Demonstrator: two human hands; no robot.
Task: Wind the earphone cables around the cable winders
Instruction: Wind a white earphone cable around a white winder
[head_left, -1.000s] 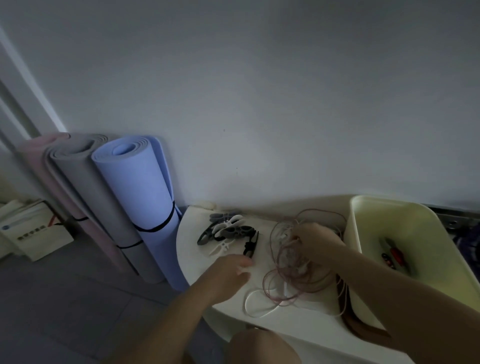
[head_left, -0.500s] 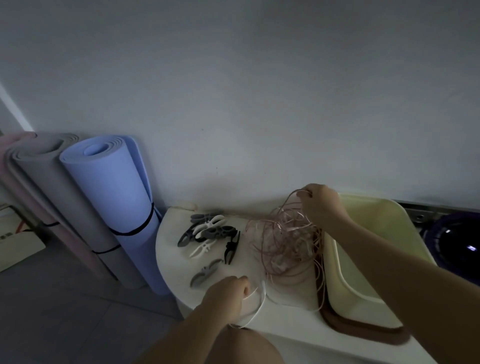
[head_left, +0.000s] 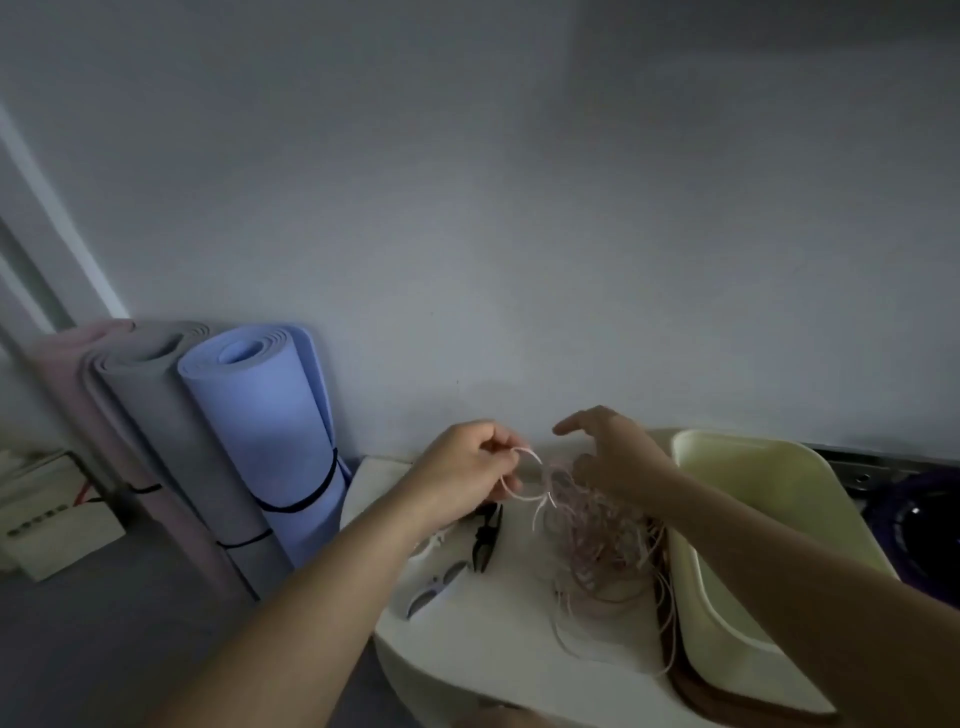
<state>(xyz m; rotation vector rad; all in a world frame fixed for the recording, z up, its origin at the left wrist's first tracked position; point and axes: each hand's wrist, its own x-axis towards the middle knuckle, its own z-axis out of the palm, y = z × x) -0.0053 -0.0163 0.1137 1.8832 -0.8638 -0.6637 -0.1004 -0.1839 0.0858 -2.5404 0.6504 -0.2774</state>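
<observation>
White tabletop (head_left: 493, 654), plain wall behind. Earphone cables (head_left: 597, 540) lie tangled beside a cream bin (head_left: 769, 499). My left hand (head_left: 462, 473) pinches one strand above the cable winders (head_left: 485, 543). My right hand (head_left: 618, 457) is at the tangle, index finger extended; I cannot tell if it grips anything.

over a white table (head_left: 493, 649), the left hand (head_left: 462, 470) pinched a pale cable loop (head_left: 525, 480) leading into the tangle of earphone cables (head_left: 597, 535), which the right hand (head_left: 615, 457) gripped, forefinger stretched out, with dark cable winders (head_left: 485, 540) just left of the tangle.
</observation>
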